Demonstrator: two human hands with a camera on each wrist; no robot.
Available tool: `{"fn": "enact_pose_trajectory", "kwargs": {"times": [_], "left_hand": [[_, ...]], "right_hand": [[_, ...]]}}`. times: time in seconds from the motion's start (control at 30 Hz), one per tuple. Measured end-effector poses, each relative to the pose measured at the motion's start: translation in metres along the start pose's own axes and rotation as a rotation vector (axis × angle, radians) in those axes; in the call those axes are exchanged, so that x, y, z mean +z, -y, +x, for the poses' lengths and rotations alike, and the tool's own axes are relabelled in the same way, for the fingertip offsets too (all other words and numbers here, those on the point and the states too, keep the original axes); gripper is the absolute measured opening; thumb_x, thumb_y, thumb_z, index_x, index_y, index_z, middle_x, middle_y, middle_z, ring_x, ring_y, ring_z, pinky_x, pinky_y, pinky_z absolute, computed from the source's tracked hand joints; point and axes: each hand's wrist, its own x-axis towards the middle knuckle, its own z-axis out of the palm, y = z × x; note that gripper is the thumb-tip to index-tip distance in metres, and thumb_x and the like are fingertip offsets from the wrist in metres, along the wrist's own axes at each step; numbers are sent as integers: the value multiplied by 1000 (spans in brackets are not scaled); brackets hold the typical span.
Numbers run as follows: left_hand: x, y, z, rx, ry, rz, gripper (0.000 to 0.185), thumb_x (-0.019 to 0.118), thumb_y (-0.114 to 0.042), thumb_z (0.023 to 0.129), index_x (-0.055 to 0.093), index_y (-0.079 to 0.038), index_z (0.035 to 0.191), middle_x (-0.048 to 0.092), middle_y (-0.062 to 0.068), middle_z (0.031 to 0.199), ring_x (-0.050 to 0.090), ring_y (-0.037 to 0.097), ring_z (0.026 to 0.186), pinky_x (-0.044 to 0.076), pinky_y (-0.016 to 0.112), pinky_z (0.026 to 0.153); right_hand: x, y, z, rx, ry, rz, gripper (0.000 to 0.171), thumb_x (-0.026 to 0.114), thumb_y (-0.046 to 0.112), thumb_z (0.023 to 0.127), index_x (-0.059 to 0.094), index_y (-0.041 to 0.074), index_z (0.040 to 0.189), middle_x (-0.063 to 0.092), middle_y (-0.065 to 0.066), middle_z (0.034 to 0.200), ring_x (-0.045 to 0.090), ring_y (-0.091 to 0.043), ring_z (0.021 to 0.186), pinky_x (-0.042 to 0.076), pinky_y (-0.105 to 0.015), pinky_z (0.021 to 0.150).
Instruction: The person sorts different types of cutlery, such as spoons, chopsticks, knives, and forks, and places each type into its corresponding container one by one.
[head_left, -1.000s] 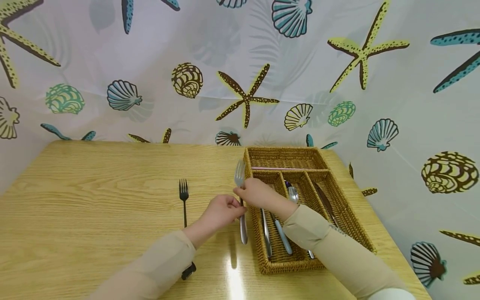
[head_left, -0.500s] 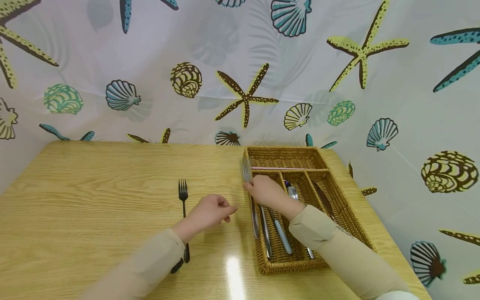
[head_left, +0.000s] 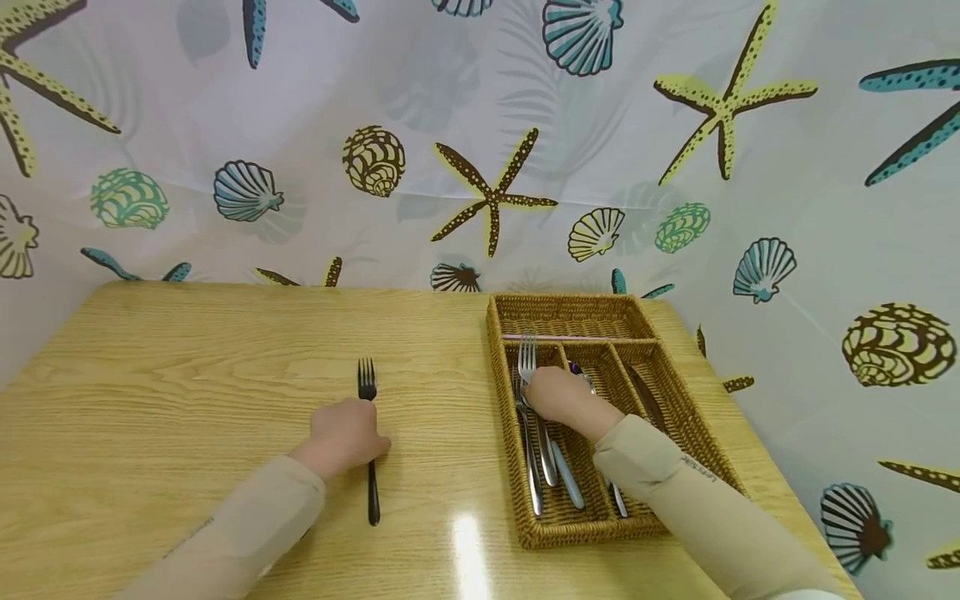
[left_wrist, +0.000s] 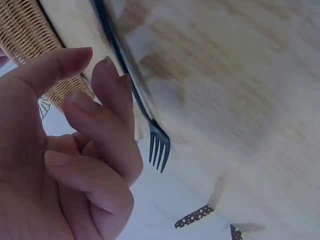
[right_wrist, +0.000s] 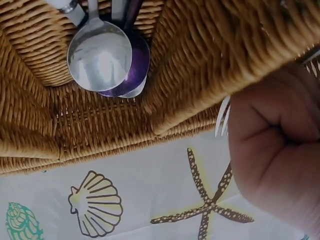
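My right hand (head_left: 558, 396) grips a silver fork (head_left: 527, 358) over the left long compartment of the wicker cutlery tray (head_left: 525, 537), tines pointing away. In the right wrist view, the hand hides most of this fork; only its tine tips (right_wrist: 223, 117) show beside the wicker divider. A black fork (head_left: 372, 492) lies on the wooden table, and my left hand (head_left: 345, 437) is over its handle. From the left wrist, the fingers are loosely bent with a gap between thumb and index finger; the black fork (left_wrist: 159, 145) lies beyond the fingertips.
Beside the held fork, the left compartment contains another silver fork (head_left: 531, 467) and a blue-handled piece (head_left: 566, 475). Spoons (right_wrist: 100, 57) occupy the middle compartment; a dark knife (head_left: 647, 398) is in the right one. A pink stick (head_left: 551, 337) crosses the back section. A shell-patterned cloth hangs behind.
My right hand has carried the silver fork rightward from beside the tray into the left compartment. The left hand has let go of that fork and moved left to the black fork.
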Motion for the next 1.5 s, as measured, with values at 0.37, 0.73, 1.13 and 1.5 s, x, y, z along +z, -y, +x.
{"fn": "enact_pose_trajectory", "kwargs": {"times": [0.37, 0.73, 1.13, 1.5], "left_hand": [[4, 2, 2, -33, -11, -34, 30, 60, -18, 83, 46, -11, 56, 46, 1, 58, 44, 13, 50, 34, 24, 46], [7, 9, 12, -61, -1, -89, 14, 61, -16, 82, 57, -5, 73, 54, 5, 66, 48, 14, 54, 39, 25, 47], [8, 18, 17, 6, 57, -324, 24, 61, -20, 81, 47, -9, 65, 41, -2, 48, 32, 10, 43, 26, 21, 44], [2, 16, 19, 94, 105, -580, 42, 53, -13, 87, 39, -15, 48, 38, -5, 42, 24, 8, 41, 26, 21, 47]], "right_hand": [[13, 8, 0, 39, 96, -136, 35, 41, 6, 96, 48, 13, 63, 36, -3, 60, 28, -15, 57, 23, -30, 56], [23, 11, 6, 47, 50, -257, 33, 46, 6, 94, 50, 11, 61, 39, -4, 57, 28, -14, 52, 22, -30, 50], [3, 5, 7, 70, 10, -89, 46, 43, 28, 99, 46, 14, 56, 37, 0, 49, 33, -13, 47, 29, -28, 50], [-19, 4, 4, 159, -41, -32, 54, 45, 47, 95, 41, 16, 52, 31, 3, 44, 27, -11, 39, 20, -25, 41]]}}
